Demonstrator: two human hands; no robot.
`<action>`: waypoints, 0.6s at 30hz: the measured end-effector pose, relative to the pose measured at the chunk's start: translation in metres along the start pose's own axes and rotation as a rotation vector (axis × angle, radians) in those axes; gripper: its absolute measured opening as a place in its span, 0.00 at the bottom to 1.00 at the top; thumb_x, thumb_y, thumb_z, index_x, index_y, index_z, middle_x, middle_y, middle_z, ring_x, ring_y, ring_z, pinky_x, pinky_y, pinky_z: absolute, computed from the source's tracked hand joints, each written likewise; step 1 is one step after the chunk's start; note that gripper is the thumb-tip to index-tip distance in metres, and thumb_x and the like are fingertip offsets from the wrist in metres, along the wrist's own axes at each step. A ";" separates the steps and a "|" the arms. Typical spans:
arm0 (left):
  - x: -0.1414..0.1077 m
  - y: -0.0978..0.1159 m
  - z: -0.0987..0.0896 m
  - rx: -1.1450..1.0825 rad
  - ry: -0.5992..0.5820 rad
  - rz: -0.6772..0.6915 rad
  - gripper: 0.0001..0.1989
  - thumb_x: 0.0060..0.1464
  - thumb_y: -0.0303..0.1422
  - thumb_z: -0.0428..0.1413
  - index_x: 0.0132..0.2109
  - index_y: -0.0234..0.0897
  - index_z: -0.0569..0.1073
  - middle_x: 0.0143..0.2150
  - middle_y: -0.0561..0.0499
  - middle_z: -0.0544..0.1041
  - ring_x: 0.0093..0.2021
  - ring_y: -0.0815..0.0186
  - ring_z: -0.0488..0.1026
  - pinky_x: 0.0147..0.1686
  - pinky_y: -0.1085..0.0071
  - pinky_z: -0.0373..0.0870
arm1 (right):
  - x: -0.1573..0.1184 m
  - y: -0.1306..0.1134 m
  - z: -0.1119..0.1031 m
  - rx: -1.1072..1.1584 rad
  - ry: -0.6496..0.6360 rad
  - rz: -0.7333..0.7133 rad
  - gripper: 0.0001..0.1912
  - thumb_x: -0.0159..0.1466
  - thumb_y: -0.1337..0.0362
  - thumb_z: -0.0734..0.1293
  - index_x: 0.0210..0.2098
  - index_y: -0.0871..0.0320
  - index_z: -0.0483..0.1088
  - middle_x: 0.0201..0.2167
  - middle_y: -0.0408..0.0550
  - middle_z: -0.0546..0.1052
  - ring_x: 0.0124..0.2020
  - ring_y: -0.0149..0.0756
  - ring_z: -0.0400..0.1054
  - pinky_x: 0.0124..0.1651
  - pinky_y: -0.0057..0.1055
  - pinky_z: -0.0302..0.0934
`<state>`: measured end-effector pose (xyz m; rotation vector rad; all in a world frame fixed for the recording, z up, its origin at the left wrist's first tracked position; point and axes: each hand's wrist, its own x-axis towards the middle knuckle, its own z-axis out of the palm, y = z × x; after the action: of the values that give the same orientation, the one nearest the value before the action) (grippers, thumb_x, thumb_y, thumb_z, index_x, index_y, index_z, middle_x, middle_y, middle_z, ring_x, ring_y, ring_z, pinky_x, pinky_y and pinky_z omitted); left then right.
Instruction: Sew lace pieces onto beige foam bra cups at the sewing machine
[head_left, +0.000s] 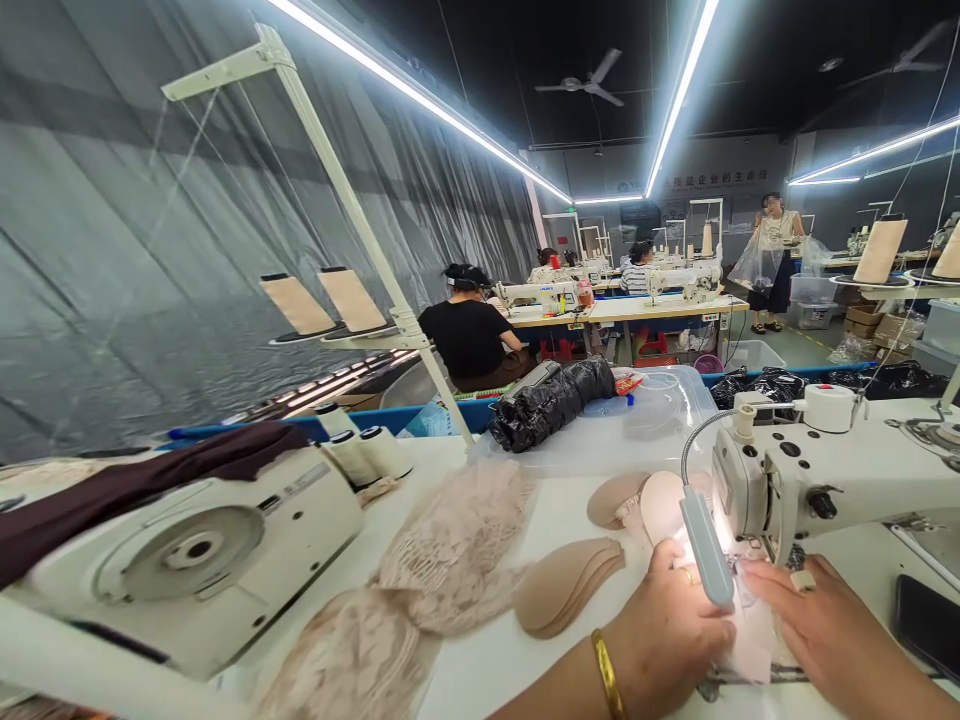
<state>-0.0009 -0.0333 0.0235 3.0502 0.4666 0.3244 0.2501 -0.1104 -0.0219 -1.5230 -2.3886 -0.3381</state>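
Note:
A white sewing machine point(810, 480) stands at the right, with a small grey lamp point(706, 548) lighting its needle area. Under the lamp, my left hand point(667, 625), with a gold bangle at the wrist, has its fingers closed on pale pink fabric point(750, 640). My right hand point(817, 615) lies on the same fabric just right of the needle area, fingers extended. Beige foam cups point(566, 590) lie stacked left of my left hand, and more cups point(615, 500) are behind it. Beige lace point(450, 540) spreads farther left.
Another machine point(202, 550) with dark cloth point(135, 480) over it fills the left. A black plastic bundle point(555, 400) lies beside a clear plastic lid point(652, 410). A dark phone point(926, 625) rests at the right edge. People sit or stand farther back.

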 end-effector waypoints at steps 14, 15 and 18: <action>0.000 -0.002 0.000 -0.019 0.014 0.037 0.06 0.52 0.25 0.58 0.31 0.37 0.67 0.39 0.51 0.77 0.40 0.59 0.73 0.55 0.45 0.64 | -0.001 0.005 0.000 0.012 -0.056 -0.012 0.34 0.64 0.79 0.59 0.64 0.49 0.73 0.59 0.46 0.82 0.47 0.47 0.76 0.49 0.41 0.76; 0.000 -0.002 0.000 -0.024 0.010 0.032 0.06 0.52 0.25 0.58 0.32 0.37 0.68 0.40 0.50 0.77 0.41 0.58 0.73 0.55 0.44 0.64 | -0.001 0.005 0.001 0.008 -0.049 -0.012 0.34 0.64 0.80 0.59 0.64 0.49 0.73 0.60 0.45 0.82 0.48 0.47 0.76 0.50 0.41 0.75; 0.000 -0.003 -0.002 -0.033 0.017 0.024 0.05 0.52 0.25 0.58 0.33 0.37 0.68 0.41 0.49 0.78 0.42 0.57 0.74 0.56 0.44 0.63 | -0.001 0.007 0.001 0.014 -0.046 -0.047 0.34 0.63 0.79 0.59 0.64 0.50 0.73 0.61 0.44 0.81 0.48 0.46 0.76 0.51 0.41 0.76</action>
<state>-0.0022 -0.0308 0.0250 3.0257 0.4210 0.3549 0.2570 -0.1075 -0.0229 -1.4857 -2.4603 -0.2997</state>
